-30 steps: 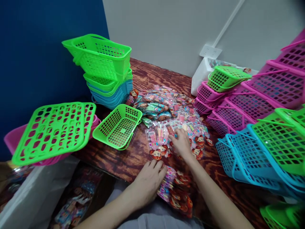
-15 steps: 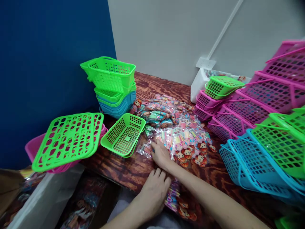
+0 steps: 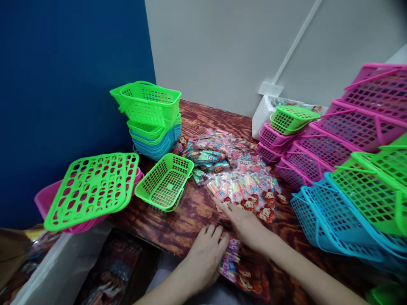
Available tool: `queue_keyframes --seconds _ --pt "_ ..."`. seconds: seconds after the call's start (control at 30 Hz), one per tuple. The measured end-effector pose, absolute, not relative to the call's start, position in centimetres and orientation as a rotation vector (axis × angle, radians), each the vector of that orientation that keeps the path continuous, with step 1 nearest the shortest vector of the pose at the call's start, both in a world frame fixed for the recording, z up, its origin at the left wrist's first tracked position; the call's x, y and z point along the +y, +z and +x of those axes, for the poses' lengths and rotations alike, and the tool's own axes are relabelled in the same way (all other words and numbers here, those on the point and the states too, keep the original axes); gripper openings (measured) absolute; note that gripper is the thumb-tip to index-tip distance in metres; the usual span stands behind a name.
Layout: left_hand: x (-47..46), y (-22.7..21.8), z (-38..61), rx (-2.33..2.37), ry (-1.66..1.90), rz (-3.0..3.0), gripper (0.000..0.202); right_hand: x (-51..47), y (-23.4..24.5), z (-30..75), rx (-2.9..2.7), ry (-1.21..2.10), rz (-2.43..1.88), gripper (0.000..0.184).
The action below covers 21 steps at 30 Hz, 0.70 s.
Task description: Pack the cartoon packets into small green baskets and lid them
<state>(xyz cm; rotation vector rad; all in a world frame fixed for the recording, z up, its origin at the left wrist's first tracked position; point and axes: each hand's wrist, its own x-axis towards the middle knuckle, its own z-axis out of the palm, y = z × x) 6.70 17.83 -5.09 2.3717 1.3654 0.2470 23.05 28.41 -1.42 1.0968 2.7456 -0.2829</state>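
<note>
My left hand (image 3: 206,254) is at the table's front edge, its fingers bent over the left side of clear packets (image 3: 230,260) with purple and pink striped contents and red-haired doll-head pictures. My right hand (image 3: 246,222) is just above and right of it, palm down, fingers close together and pointing left. A blurred clear packet seems to lie under its fingers, though they mostly hide it. Beyond the fingertips spreads a pile of clear packets (image 3: 240,182) with pastel pieces and the same doll-head pictures. Left of the pile stands a green basket (image 3: 167,183), tilted toward me.
Green and blue baskets (image 3: 155,114) are stacked at the back left. Green lattice lids (image 3: 92,186) rest on pink baskets at the left edge. Pink baskets (image 3: 343,137), blue baskets (image 3: 330,216) and green baskets line the right side. A white foam box (image 3: 260,116) stands by the wall.
My right hand has drawn back from the pile toward me and right, close to the left hand. The packet beside the green basket has left its place. My left hand has barely moved.
</note>
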Motion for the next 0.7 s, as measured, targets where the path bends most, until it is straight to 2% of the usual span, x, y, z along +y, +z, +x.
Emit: queue_keyframes --seconds 0.1,0.17,0.3,0.53,0.6,0.7 --pt "17.9 -5.4 6.8 1.381 0.289 2.386 0.069 28.0 -2.5 24.1 2.75 -0.627 1.135 0.08" --pt "18.0 -5.5 6.8 1.385 0.311 2.407 0.069 28.1 -3.0 24.8 2.732 -0.704 1.23 0.076" --pt "18.2 -5.5 6.8 1.363 0.346 2.5 0.065 28.1 -3.8 26.3 2.688 -0.847 1.408 0.049" --pt "18.7 -5.1 6.8 1.337 0.305 2.565 0.061 27.2 -5.7 27.6 2.665 -1.423 1.579 0.032" --pt "18.7 -5.1 6.8 1.341 0.291 2.562 0.063 27.1 -6.0 27.8 2.621 -1.476 1.606 0.035" --pt "18.8 -4.9 6.9 1.355 0.273 2.556 0.067 26.4 -5.6 27.8 2.669 -1.355 1.578 0.037"
